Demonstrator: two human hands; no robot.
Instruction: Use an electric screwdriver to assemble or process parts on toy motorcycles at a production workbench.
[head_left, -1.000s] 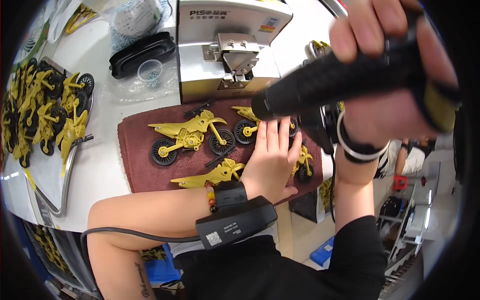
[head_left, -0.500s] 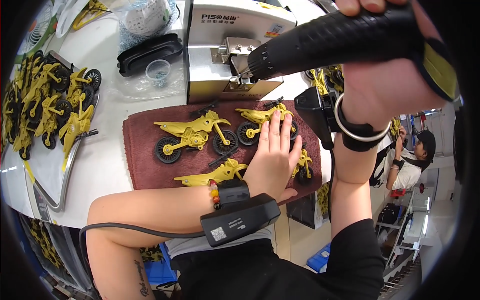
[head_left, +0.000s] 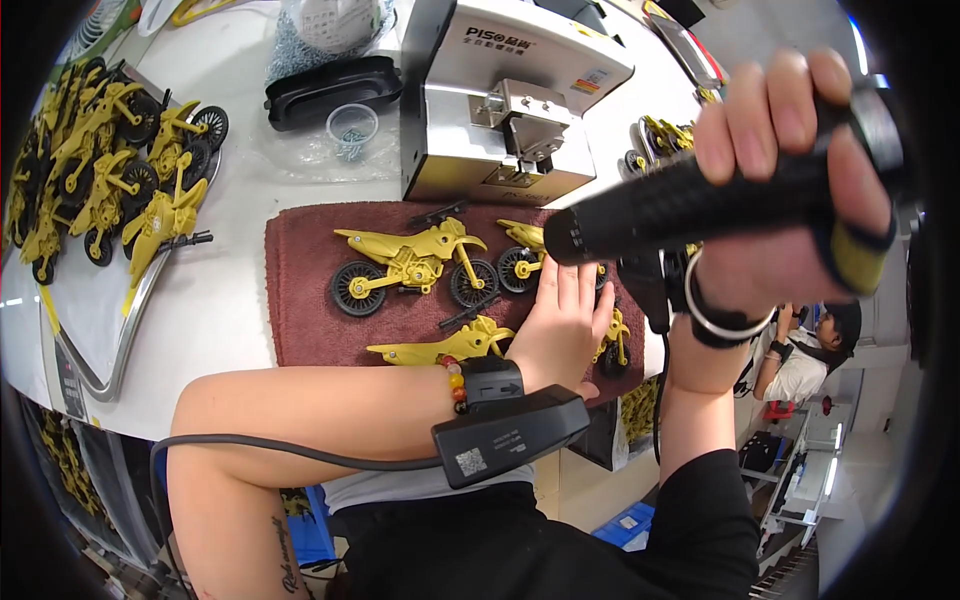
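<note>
On the worktop (head_left: 235,300), a machine (head_left: 455,140) stands beyond the left-hand fingers (head_left: 568,288); on the towel (head_left: 298,330), a toy motorcycle (head_left: 408,270) lies left of them; a tray (head_left: 95,335), farther left.

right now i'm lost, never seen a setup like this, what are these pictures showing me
There is no robot here: these are a person's bare hands. Every picture comes from a wide fisheye camera worn on their head, looking down, so straight edges look bent. The right hand grips a thick black tool, probably a powered screwdriver. The left hand lies with its fingers over a yellow toy motorbike. More yellow bikes lie on a brownish-red towel. Behind the towel stands a boxy metal machine; a heap of bikes sits at the left.
</note>
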